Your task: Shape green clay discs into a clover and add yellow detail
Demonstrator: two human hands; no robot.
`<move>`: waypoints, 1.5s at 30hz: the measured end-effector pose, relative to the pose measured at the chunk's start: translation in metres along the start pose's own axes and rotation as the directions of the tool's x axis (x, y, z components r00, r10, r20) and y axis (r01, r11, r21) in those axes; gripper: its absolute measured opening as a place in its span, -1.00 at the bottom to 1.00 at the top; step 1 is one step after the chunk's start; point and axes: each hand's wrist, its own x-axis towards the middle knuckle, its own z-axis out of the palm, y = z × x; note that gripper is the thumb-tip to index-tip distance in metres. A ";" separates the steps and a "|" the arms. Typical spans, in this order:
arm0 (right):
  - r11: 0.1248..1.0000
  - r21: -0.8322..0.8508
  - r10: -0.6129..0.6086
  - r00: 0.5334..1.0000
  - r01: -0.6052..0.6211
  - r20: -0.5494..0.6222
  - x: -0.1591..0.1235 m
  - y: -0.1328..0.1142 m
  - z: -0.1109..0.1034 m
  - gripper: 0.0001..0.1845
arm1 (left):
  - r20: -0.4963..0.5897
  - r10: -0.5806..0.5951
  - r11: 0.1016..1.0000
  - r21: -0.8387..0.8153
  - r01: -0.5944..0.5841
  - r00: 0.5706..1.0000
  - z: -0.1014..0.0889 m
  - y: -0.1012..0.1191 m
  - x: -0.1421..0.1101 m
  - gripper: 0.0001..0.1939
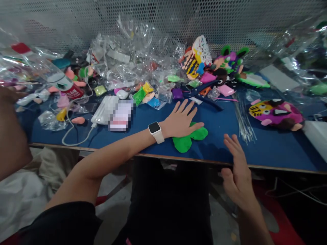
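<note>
A flat piece of green modelling clay (182, 144) with rounded lobes lies on the blue tabletop (150, 117) near its front edge. My left hand (180, 120) is spread flat over the clay and hides part of it; a white watch is on that wrist. To the right of the clay, my right hand (236, 170) is held up by the table's front edge, fingers extended and thumb apart, with nothing in it. Beyond my left fingertips lies a dark blue hand tool (204, 92), partly covered by small packets.
Clear plastic wrappers and clay packets pile along the perforated back panel (163, 20). A power bank (104, 110) with a white cable sits at left. Clear strips (244, 126) and a colourful clay mask (276, 114) lie at right. Another person's arm (11, 136) is far left.
</note>
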 end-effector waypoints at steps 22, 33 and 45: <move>0.995 -0.013 0.097 0.995 -0.097 0.015 0.006 -0.012 0.004 -0.51 | -0.048 0.019 0.999 -0.035 -0.021 0.999 0.003 -0.021 0.010 -0.23; 0.988 -0.138 -0.058 0.994 0.071 0.092 0.047 -0.027 0.017 -0.68 | -0.046 0.162 0.923 -0.347 -0.168 0.986 -0.020 -0.064 0.009 -0.38; 0.748 -0.424 -0.196 0.780 0.510 0.594 0.158 -0.042 0.028 -0.75 | -0.360 0.214 0.948 -0.148 -0.282 0.908 -0.029 -0.089 -0.017 -0.70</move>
